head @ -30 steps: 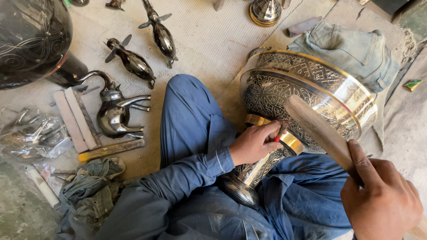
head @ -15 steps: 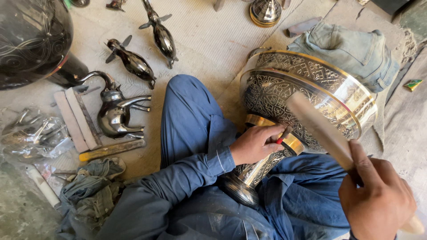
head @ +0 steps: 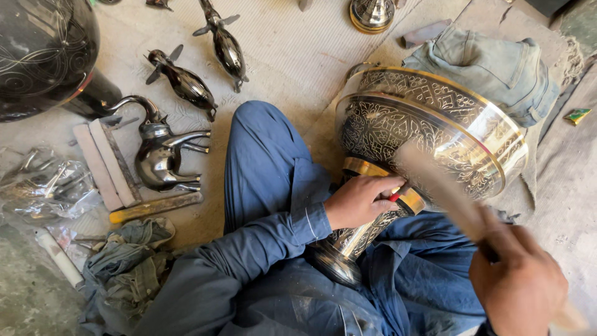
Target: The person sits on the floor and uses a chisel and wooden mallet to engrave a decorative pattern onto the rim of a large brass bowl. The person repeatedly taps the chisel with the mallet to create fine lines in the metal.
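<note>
At four o'clock, right hand (head: 519, 289) closed around blurred wooden mallet (head: 444, 193); left hand (head: 360, 200) pinches small tool against engraved brass goblet (head: 429, 134). Advise light, square strikes.

Floor items, upper left: a large dark engraved vessel (head: 40, 53) sits at the frame corner. Two dark metal bird figures (head: 183, 82) (head: 224, 43) lie on the pale mat (head: 292, 50), near each other. A polished metal animal figure (head: 158, 155) with a curved neck lies on its side below them. Flat pale bars (head: 102, 165) lie just beside it, and a yellow-tipped bar (head: 155, 206) below it. A clear plastic bag (head: 43, 186) lies at the left edge. Crumpled grey rags (head: 124, 261) lie lower left. A small brass base (head: 371, 14) stands at the top edge. Folded denim cloth (head: 491, 65) lies upper right.
</note>
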The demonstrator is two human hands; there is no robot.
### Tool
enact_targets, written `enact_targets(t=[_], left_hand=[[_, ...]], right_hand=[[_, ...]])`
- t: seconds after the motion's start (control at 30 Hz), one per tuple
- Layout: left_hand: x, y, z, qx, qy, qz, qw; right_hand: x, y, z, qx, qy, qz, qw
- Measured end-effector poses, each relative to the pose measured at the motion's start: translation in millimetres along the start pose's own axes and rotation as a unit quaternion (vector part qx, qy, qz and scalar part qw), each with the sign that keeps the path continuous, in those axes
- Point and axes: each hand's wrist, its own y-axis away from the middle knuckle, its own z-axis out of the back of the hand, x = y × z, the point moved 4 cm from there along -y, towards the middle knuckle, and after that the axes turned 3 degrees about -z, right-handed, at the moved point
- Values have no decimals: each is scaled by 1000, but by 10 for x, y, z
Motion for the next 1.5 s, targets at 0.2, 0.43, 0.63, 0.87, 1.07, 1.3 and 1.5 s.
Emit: enact_targets(t=[0.2, 0.43, 0.63, 0.87, 1.07, 1.3, 1.5], left_hand=[[-96, 16, 3, 28, -14, -9, 999], [-186, 111, 152, -76, 71, 15, 994], [47, 215, 132, -186, 182, 50, 964], [210, 285, 27, -168, 225, 39, 959], [250, 300, 13, -154, 112, 43, 981], [276, 360, -18, -181, 118, 35, 976], [333, 405, -57, -186, 97, 37, 977]], right_hand=[[73, 15, 25, -34, -88, -53, 994], [155, 19, 100, -66, -153, -22, 986], [152, -96, 7, -26, 19, 37, 999], [386, -349, 285, -63, -18, 122, 990], [738, -508, 627, -60, 106, 239, 963], [1018, -578, 788, -42, 278, 292, 914], [1056, -585, 811, -28, 277, 311, 909]])
